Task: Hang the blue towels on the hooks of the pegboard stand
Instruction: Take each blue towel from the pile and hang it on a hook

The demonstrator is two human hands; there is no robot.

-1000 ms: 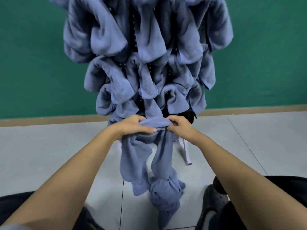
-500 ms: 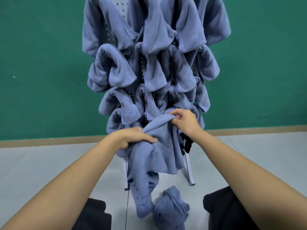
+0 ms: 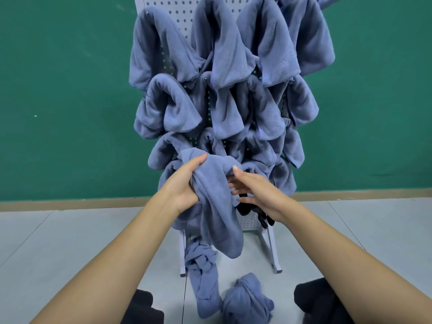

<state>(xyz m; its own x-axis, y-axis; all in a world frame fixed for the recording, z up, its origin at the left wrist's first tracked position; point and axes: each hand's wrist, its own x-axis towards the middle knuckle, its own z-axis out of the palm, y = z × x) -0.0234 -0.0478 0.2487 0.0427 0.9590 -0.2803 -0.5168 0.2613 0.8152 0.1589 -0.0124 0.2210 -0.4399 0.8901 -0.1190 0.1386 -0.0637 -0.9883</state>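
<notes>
A white pegboard stand (image 3: 180, 12) rises in front of me, almost covered by several blue towels (image 3: 224, 50) hanging from its hooks. My left hand (image 3: 187, 183) grips a blue towel (image 3: 219, 206) low on the board, bunching its upper part, and its tail hangs toward the floor. My right hand (image 3: 254, 190) is beside it with fingers spread, touching the towel's right side. The hook behind the held towel is hidden. Two more blue towels lie on the floor, a long one (image 3: 203, 284) and a knotted bundle (image 3: 247, 300).
The stand's white feet (image 3: 273, 256) rest on grey floor tiles before a green wall (image 3: 58, 90) with a tan baseboard. Dark black items (image 3: 254, 210) hang low on the board behind my right hand. My dark-clad knees (image 3: 313, 298) show at the bottom.
The view rose, showing more of the board. My right hand let go of the towel's top edge and opened. My left hand moved up and right, gathering the towel.
</notes>
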